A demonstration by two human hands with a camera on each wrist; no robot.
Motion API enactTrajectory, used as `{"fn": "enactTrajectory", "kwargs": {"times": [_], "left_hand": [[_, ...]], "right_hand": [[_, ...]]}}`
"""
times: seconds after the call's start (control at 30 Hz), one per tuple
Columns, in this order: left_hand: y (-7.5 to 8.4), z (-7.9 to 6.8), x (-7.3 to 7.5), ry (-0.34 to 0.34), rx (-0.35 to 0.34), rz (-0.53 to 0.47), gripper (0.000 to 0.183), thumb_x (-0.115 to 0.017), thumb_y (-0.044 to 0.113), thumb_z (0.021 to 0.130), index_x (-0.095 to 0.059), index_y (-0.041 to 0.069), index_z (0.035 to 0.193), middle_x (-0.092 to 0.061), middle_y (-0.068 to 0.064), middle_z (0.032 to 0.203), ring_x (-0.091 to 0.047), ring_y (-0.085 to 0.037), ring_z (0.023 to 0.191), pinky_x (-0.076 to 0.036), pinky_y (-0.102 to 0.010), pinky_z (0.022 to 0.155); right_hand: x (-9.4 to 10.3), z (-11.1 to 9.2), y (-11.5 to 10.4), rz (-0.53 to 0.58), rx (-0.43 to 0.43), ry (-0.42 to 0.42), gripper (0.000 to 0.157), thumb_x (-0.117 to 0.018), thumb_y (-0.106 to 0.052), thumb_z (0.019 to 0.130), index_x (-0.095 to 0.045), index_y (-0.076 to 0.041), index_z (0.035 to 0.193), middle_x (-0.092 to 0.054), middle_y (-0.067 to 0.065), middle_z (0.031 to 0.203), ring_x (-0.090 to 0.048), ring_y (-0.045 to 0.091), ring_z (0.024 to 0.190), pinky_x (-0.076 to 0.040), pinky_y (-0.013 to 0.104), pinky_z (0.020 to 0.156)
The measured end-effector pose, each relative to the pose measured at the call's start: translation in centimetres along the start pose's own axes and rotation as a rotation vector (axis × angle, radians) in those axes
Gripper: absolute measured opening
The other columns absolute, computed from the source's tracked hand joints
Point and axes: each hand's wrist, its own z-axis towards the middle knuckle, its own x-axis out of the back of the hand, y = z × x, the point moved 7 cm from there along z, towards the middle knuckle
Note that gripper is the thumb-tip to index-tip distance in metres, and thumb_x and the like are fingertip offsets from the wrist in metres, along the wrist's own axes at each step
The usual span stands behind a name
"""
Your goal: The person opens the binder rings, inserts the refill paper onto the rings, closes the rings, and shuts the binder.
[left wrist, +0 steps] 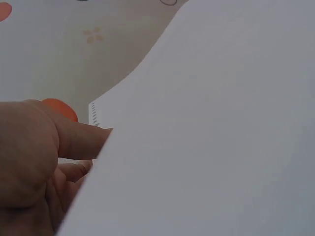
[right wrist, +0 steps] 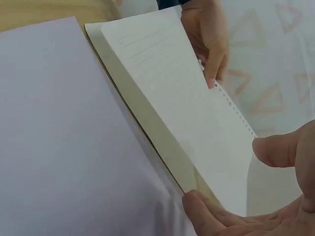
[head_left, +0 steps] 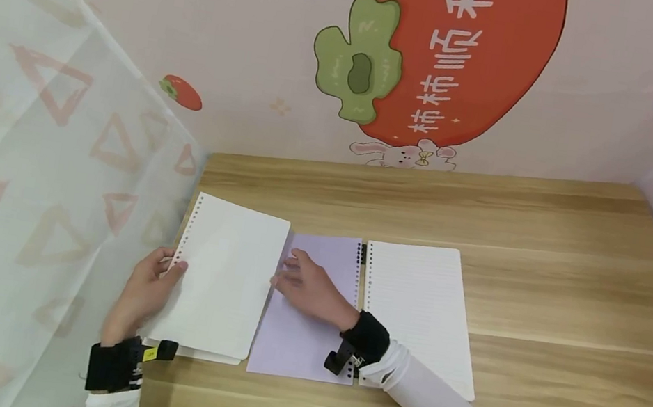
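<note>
A stack of white loose-leaf paper (head_left: 227, 273) with punched holes down its left side is lifted at the left of the table; faint ruled lines show in the right wrist view. My left hand (head_left: 148, 286) grips its punched edge, thumb on top and fingers behind. At the opposite edge is my right hand (head_left: 313, 289), over a purple cover sheet (head_left: 305, 348), its fingers loosely bent and spread apart from the thumb. In the right wrist view its fingertips (right wrist: 197, 204) are right at the paper's edge. Part of the left fingers is hidden behind the paper (left wrist: 206, 128).
Right of the purple sheet lies a lined white page block (head_left: 419, 302), with a dark binder spine (head_left: 364, 254) between them. The wooden table (head_left: 571, 303) extends to the right. A printed wall cloth (head_left: 274, 48) stands behind, another (head_left: 50, 190) close on the left.
</note>
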Motion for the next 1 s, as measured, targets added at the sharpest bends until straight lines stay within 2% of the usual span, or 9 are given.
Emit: {"fn": "enactTrajectory", "kwargs": {"times": [0.1,0.2,0.27,0.37,0.57,0.67,0.8,0.87,1.0], "left_hand": [[0.3,0.2,-1.0,-0.023,0.022,-0.013,0.062,-0.052,0.047,0.104,-0.044,0.004,0.148,-0.063,-0.029,0.133,-0.068,-0.022,0.089,-0.056,-0.033,0.071],[0.6,0.4,-2.2,-0.025,0.028,0.008,0.062,-0.054,0.049,0.103,-0.047,0.005,0.146,-0.065,-0.026,0.131,-0.066,-0.021,0.092,-0.053,-0.030,0.073],[0.8,0.5,-3.0,-0.028,0.023,-0.004,0.059,-0.056,0.047,0.102,-0.050,0.005,0.142,-0.067,-0.025,0.128,-0.066,-0.020,0.091,-0.053,-0.029,0.072],[1.1,0.6,-4.5,-0.059,0.010,-0.052,0.050,-0.057,0.043,0.103,-0.054,0.004,0.135,-0.070,-0.021,0.116,-0.066,-0.021,0.085,-0.053,-0.030,0.069],[1.9,0.4,-7.5,-0.118,-0.037,-0.085,0.044,-0.048,0.042,0.107,-0.060,0.003,0.124,-0.067,-0.013,0.097,-0.061,-0.017,0.079,-0.054,-0.027,0.067],[3.5,-0.4,-9.0,-0.160,-0.068,-0.090,0.039,-0.049,0.035,0.108,-0.064,0.001,0.122,-0.068,-0.015,0.101,-0.065,-0.020,0.083,-0.059,-0.031,0.070],[5.0,-0.8,-11.5,-0.185,-0.133,-0.051,0.030,-0.054,0.031,0.107,-0.068,0.005,0.114,-0.071,-0.014,0.102,-0.068,-0.021,0.077,-0.056,-0.031,0.066],[5.3,-0.7,-12.9,-0.183,-0.181,-0.040,0.030,-0.055,0.034,0.106,-0.068,0.008,0.109,-0.071,-0.011,0.100,-0.067,-0.018,0.072,-0.053,-0.028,0.063],[7.5,-1.0,-15.0,-0.224,-0.253,-0.045,0.025,-0.058,0.030,0.105,-0.069,0.007,0.106,-0.071,-0.008,0.094,-0.066,-0.016,0.070,-0.055,-0.027,0.063]], "right_hand": [[0.4,-0.1,0.5,0.056,-0.023,0.012,0.075,-0.061,-0.034,0.102,-0.029,0.003,0.159,-0.063,0.019,0.140,-0.067,0.030,0.123,-0.052,0.041,0.103],[1.0,-0.2,0.7,0.129,-0.039,0.034,0.064,-0.063,-0.029,0.102,-0.039,0.001,0.152,-0.073,0.014,0.118,-0.077,0.031,0.096,-0.059,0.041,0.089],[1.5,-0.4,0.7,0.181,-0.039,0.054,0.055,-0.064,-0.024,0.102,-0.044,0.001,0.146,-0.076,0.013,0.105,-0.077,0.033,0.079,-0.061,0.043,0.077],[2.6,-0.7,0.9,0.193,-0.035,0.111,0.040,-0.065,-0.018,0.100,-0.052,0.003,0.133,-0.076,0.012,0.095,-0.075,0.030,0.066,-0.061,0.043,0.068],[5.8,-2.3,1.8,0.150,-0.058,0.223,0.016,-0.064,-0.015,0.100,-0.065,0.000,0.108,-0.076,0.013,0.094,-0.070,0.025,0.058,-0.059,0.050,0.060],[7.8,-3.5,2.5,0.098,-0.047,0.262,0.018,-0.063,-0.017,0.101,-0.068,-0.002,0.109,-0.075,0.013,0.094,-0.067,0.022,0.059,-0.058,0.044,0.058],[10.5,-5.2,3.4,0.050,-0.022,0.298,0.023,-0.064,-0.020,0.101,-0.070,-0.002,0.115,-0.074,0.013,0.095,-0.062,0.019,0.060,-0.056,0.033,0.056],[11.8,-6.1,3.7,0.037,-0.011,0.314,0.024,-0.064,-0.020,0.101,-0.071,-0.002,0.115,-0.074,0.013,0.096,-0.061,0.020,0.060,-0.054,0.033,0.055],[14.2,-7.9,4.3,0.016,-0.010,0.376,0.023,-0.064,-0.022,0.102,-0.072,-0.003,0.113,-0.075,0.013,0.095,-0.058,0.020,0.054,-0.052,0.032,0.052]]}}
